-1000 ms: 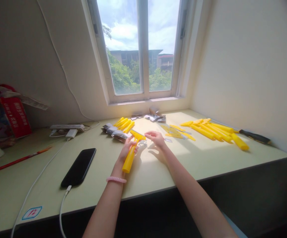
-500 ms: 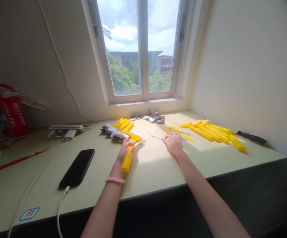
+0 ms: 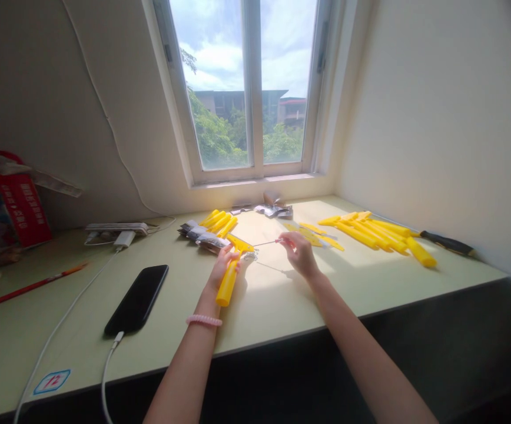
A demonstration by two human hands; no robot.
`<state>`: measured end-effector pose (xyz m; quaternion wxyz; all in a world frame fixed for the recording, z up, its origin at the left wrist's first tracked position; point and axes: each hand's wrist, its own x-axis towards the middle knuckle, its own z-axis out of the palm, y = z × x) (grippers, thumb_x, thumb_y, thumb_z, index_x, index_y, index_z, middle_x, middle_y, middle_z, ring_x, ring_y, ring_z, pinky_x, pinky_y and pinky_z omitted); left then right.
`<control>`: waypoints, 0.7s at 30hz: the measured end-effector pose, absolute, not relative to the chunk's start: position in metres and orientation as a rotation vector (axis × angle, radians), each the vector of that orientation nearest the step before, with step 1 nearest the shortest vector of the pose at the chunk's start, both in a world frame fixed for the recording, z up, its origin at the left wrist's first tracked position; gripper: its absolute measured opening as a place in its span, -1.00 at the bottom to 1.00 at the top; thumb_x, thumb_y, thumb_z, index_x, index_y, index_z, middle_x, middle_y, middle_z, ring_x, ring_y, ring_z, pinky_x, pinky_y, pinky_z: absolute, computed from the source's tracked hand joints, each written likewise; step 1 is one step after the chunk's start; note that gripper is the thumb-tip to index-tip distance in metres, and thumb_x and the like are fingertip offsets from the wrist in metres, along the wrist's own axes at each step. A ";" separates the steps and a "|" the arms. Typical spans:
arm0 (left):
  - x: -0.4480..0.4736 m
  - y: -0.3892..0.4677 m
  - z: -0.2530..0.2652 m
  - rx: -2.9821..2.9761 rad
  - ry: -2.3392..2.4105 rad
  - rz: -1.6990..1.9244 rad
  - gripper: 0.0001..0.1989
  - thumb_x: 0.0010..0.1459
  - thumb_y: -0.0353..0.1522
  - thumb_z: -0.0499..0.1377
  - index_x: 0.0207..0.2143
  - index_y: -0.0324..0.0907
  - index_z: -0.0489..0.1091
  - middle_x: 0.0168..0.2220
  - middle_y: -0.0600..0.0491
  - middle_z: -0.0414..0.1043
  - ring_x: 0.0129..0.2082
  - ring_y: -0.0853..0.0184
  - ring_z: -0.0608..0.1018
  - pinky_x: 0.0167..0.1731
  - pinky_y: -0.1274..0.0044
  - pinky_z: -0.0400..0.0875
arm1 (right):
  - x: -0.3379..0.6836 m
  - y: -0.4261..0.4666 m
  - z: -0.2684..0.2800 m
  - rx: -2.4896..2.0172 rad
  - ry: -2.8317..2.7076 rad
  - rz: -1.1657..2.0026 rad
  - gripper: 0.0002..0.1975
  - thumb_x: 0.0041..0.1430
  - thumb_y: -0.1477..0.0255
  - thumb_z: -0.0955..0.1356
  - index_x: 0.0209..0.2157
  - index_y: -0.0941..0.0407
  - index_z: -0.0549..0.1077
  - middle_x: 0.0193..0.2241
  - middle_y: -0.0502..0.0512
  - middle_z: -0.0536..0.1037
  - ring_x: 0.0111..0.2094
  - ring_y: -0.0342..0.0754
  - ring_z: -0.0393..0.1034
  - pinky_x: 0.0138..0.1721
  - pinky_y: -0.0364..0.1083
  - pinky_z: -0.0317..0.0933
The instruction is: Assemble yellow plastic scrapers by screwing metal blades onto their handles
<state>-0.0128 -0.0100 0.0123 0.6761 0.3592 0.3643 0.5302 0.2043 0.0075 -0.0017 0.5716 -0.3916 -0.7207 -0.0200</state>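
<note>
Over the pale green worktop (image 3: 185, 288), the curled left hand (image 3: 221, 271) is gripping a yellow T-shaped plastic scraper (image 3: 226, 285). The right hand (image 3: 299, 253) is pinching a slim metal rod (image 3: 264, 243), pointing at the scraper's head.

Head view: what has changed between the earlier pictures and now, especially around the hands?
The right hand moved rightward from the yellow scraper, took hold of a thin metal tool, then brought it back leftward; the tool now points at the scraper's head, contact unclear. The left hand still grips the scraper; the black phone lies where it was.
</note>
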 end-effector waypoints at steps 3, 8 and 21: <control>-0.012 -0.010 0.013 0.811 0.832 1.182 -0.47 -0.01 -0.53 0.08 0.03 -0.12 0.05 -0.33 0.05 0.34 -0.69 0.61 0.28 -0.72 0.74 0.15 | 0.204 0.009 -0.003 -0.917 -1.700 -0.033 -0.92 0.17 0.48 0.26 -0.36 0.11 0.39 -0.44 0.09 0.47 -0.40 -0.04 0.31 -0.34 -0.05 0.24; -0.011 -0.012 0.014 0.844 0.837 1.190 -0.46 -0.03 -0.54 0.09 0.03 -0.14 0.06 -0.35 0.04 0.35 -0.69 0.60 0.29 -0.72 0.73 0.16 | 0.202 0.009 -0.004 -0.924 -1.719 -0.037 -0.92 0.17 0.48 0.26 -0.36 0.11 0.38 -0.44 0.09 0.45 -0.41 -0.04 0.28 -0.34 -0.05 0.23; -0.010 -0.009 0.011 0.844 0.801 1.187 -0.48 -0.03 -0.55 0.08 0.01 -0.15 0.06 -0.42 0.08 0.36 -0.69 0.58 0.31 -0.71 0.73 0.18 | 0.201 0.009 -0.006 -0.930 -1.732 -0.015 -0.92 0.17 0.47 0.26 -0.35 0.11 0.39 -0.45 0.08 0.44 -0.42 -0.05 0.28 -0.35 -0.06 0.23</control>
